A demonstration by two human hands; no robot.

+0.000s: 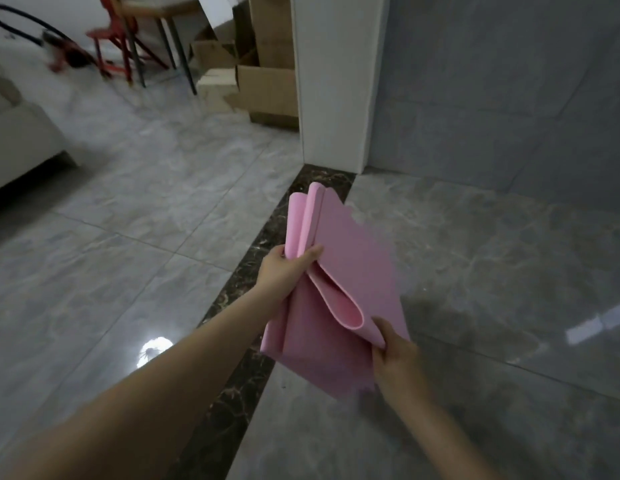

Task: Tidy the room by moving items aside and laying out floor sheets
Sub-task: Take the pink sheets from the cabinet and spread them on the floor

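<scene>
1. The folded sheets (350,271) hang above the floor (128,254), between both hands: left hand (284,268) at the far edge, right hand (395,358) at the near corner.
2. Cardboard boxes (267,91) stand far back, left of the wall corner (332,81).
3. A chair (111,36) and table (163,8) stand left of the boxes.
4. A sofa (21,133) sits at far left.

The light is soft and moderate, indoor, with the left part of the floor (104,258) brighter than the grey right side. A round white glare spot (152,351) sits on the glossy tiles at lower left, a lamp mirrored from above; a smaller bright rectangular reflection (592,329) lies at the right edge. A dim shadow (450,323) spreads on the floor just right of the pink sheets (350,271). The upper left is smeared with motion blur: the red chair (111,36) and the black hose (34,22) lack sharp edges. Wide-angle distortion bends the tile lines and the white pillar (332,81) toward the frame's edges. The sheets' edges look slightly soft.
</scene>
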